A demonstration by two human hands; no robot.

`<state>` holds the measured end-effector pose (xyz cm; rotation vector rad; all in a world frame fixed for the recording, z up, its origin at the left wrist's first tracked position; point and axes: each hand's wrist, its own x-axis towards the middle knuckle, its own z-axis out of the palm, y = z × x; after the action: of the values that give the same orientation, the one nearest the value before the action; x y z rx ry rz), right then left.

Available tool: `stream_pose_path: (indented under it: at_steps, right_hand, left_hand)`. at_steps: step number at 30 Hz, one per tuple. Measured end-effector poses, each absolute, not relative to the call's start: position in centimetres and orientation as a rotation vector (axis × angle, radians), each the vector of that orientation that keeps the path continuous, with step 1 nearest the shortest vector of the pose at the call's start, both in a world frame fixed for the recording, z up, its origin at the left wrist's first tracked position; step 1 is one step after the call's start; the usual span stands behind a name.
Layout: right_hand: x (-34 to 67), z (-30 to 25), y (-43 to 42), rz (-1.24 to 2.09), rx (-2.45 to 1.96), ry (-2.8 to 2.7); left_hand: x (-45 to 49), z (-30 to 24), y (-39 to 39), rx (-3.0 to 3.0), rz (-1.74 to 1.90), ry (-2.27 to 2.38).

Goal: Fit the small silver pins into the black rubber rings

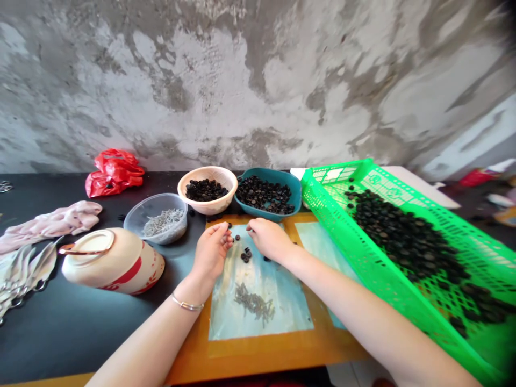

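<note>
My left hand (213, 251) hangs curled over a plastic sheet (258, 306), its fingertips beside a few small black round pieces. My right hand (268, 239) rests at the sheet's far edge, thumb and fingers drawn together. Whether either hand holds a piece is hidden. Between the hands lies a small cluster of black pieces (245, 256). A pile of thin grey metal pins (253, 303) lies nearer me on the sheet. The sheet sits on an orange board (258, 360).
A cream bowl (205, 189) and teal colander (268, 194) hold black pieces. A tilted green crate (407, 236) holds many more. A clear tub (163, 223) holds grey pins. A toppled ceramic jar (113, 262), pink cloth (48, 226) and red bag (114, 173) lie on the black table.
</note>
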<state>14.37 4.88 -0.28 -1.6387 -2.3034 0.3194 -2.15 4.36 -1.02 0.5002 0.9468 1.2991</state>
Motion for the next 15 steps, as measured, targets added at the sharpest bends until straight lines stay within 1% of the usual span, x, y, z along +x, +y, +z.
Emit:
stream_pose_path:
  at_steps: [7, 15]
  right_hand:
    - [10.4, -1.2, 10.2, 0.408, -1.622, -2.411]
    - [9.4, -0.3, 11.8, 0.569, -1.649, -2.599]
  left_hand:
    - [-3.0, -1.4, 5.3, 0.444, 1.417, 0.956]
    - [-3.0, -1.7, 5.5, 0.446, 1.420, 0.959]
